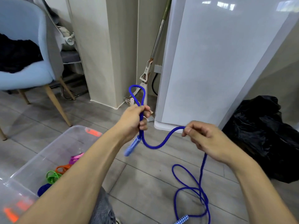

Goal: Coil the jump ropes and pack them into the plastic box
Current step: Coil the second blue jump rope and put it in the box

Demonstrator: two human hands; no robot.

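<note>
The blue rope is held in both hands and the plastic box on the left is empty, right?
Not quite. The head view shows the plastic box already holds coiled ropes, green, orange and pink. The blue rope is indeed held by the left hand and right hand.

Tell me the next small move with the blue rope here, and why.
Probably the right hand should carry its pinched stretch of the blue rope over to the left hand to lay another loop. The left hand grips one loop with a handle hanging below, and much rope lies loose on the floor.
</note>
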